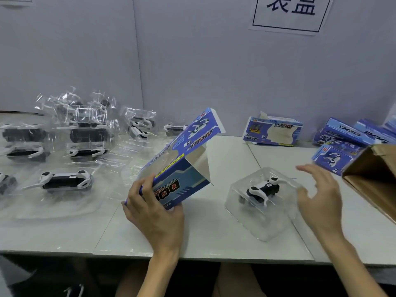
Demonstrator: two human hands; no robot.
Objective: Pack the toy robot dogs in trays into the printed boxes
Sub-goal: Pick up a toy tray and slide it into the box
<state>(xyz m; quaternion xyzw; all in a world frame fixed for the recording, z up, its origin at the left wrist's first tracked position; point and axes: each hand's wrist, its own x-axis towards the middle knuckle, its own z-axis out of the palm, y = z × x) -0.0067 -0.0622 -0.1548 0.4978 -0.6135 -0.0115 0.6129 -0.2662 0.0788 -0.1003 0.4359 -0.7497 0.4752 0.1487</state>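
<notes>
Left hand [152, 213] round tilted blue printed box [180, 168]

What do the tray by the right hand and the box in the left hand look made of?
Tray: likely thin clear plastic, glossy; the toy robot dog shows through it. Printed box: seems thin cardboard, glossy blue print outside, plain whitish inside at the open end.

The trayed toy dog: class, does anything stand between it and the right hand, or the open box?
Nothing visible. The right hand is beside the tray; only bare table lies between it and the box.
</notes>
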